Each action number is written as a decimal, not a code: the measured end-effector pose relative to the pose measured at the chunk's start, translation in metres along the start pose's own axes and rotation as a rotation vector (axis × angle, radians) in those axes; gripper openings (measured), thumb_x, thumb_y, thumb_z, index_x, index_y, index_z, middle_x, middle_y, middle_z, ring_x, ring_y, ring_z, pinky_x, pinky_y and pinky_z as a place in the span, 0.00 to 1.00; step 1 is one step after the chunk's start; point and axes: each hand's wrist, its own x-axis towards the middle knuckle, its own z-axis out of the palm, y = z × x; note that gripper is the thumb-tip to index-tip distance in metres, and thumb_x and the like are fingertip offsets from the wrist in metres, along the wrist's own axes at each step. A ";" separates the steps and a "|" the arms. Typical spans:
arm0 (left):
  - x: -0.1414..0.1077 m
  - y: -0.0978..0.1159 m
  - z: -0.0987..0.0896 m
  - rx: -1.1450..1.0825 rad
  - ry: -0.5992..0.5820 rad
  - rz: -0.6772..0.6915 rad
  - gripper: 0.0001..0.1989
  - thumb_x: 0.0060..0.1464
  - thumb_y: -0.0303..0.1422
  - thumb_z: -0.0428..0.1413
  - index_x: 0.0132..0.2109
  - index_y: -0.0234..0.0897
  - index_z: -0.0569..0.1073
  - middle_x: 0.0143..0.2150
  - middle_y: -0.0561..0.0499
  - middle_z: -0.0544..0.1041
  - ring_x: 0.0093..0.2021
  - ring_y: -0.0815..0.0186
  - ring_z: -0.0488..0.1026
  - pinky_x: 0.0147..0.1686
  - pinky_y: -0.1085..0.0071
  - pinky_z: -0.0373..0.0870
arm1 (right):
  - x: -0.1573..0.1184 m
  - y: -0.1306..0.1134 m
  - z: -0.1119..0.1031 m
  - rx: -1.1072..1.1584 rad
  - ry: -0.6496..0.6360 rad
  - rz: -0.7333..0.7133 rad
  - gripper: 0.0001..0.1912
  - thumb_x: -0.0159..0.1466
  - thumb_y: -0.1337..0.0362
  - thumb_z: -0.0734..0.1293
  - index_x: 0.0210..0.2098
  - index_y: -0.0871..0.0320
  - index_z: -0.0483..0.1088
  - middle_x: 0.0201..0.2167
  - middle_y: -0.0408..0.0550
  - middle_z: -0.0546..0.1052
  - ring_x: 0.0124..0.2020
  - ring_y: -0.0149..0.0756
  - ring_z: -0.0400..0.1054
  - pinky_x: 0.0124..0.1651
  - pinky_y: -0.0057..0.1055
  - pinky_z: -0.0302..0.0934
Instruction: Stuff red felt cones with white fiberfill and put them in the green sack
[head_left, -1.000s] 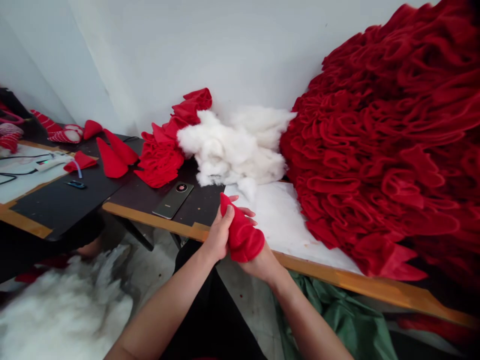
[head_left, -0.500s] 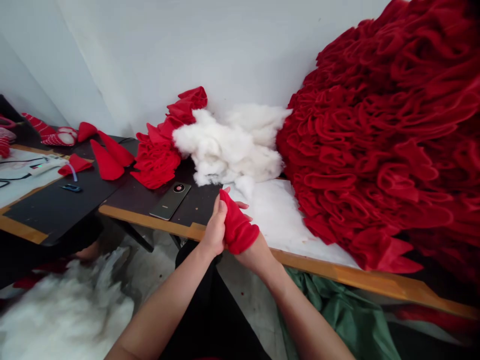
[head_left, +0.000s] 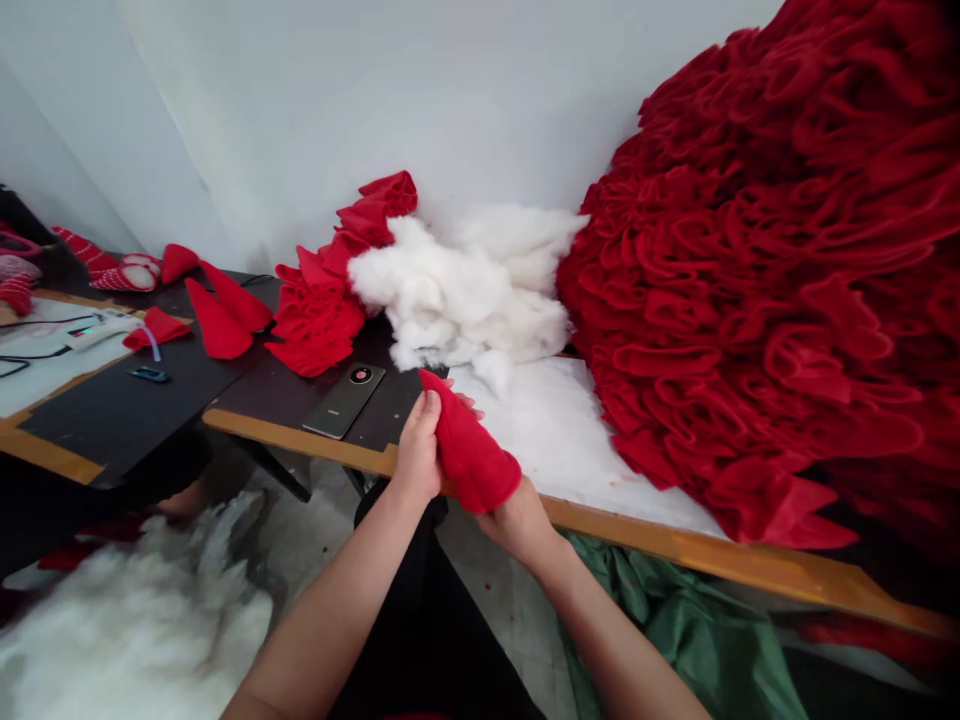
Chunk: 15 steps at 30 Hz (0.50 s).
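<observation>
A red felt cone, like a small pointed hat, is held in front of me at the table edge, its tip up and to the left. My left hand is closed around its upper part, thumb on the near side and some fingertips showing behind it. At the wide lower end, my right hand reaches into the opening. The cloth hides its fingers, so I cannot see whether they hold anything. White fluffy stuffing lies on the table just beyond my hands.
A tall heap of red cloth pieces fills the right side. Left of the stuffing are more red pieces, a phone and filled red cones. White stuffing lies low at left, green fabric under the table.
The red cone, bunched over my right hand before, now stands out longer and smoother with a pointed tip. My right hand has drawn back towards its opening; my left hand still grips it.
</observation>
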 end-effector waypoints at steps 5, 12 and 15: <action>-0.002 -0.004 -0.002 -0.012 -0.058 -0.054 0.24 0.46 0.42 0.63 0.49 0.39 0.69 0.39 0.49 0.77 0.40 0.60 0.76 0.44 0.62 0.69 | 0.006 -0.006 -0.013 -0.064 0.041 -0.072 0.17 0.58 0.64 0.63 0.47 0.56 0.70 0.38 0.52 0.79 0.37 0.49 0.75 0.35 0.43 0.72; -0.008 -0.009 0.000 -0.036 -0.148 -0.117 0.25 0.44 0.37 0.65 0.50 0.38 0.68 0.35 0.49 0.77 0.44 0.57 0.75 0.48 0.60 0.68 | 0.017 -0.021 -0.017 0.316 0.102 0.126 0.23 0.59 0.70 0.62 0.53 0.56 0.67 0.50 0.51 0.76 0.49 0.47 0.72 0.45 0.41 0.71; -0.009 -0.012 0.007 -0.074 -0.075 -0.152 0.19 0.45 0.40 0.64 0.42 0.35 0.70 0.28 0.53 0.75 0.39 0.58 0.77 0.46 0.61 0.69 | 0.019 -0.022 -0.014 0.259 0.117 0.074 0.26 0.57 0.71 0.62 0.56 0.58 0.65 0.53 0.53 0.73 0.53 0.46 0.69 0.50 0.42 0.68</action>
